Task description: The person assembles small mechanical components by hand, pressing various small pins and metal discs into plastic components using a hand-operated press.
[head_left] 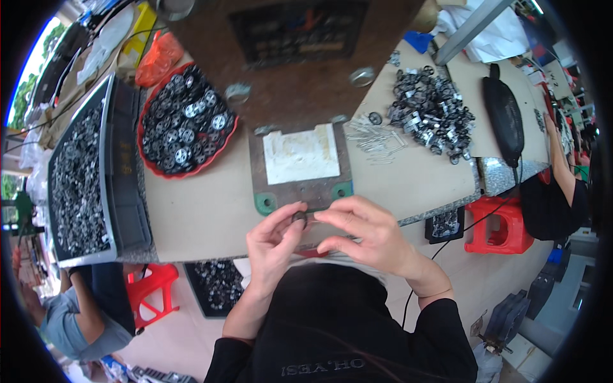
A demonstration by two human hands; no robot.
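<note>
Just in front of my body, my left hand (271, 246) pinches a small dark toy wheel (299, 217) between thumb and fingers. My right hand (370, 236) reaches in from the right, its fingertips at the wheel and its thumb held apart below; nothing large shows in it. Beyond both hands stands a brown machine (294, 83) with a white plate (301, 156) on its base. Thin metal pins (380, 137) lie loose on the table to the right, beside a heap of small black and silver parts (431, 112).
A red scalloped bowl (234, 127) full of black and silver wheels sits left of the machine. Farther left is a grey crate (128, 185) of small dark parts. A black mesh bag (503, 118) lies right. Red stools (501, 226) and co-workers are at both sides.
</note>
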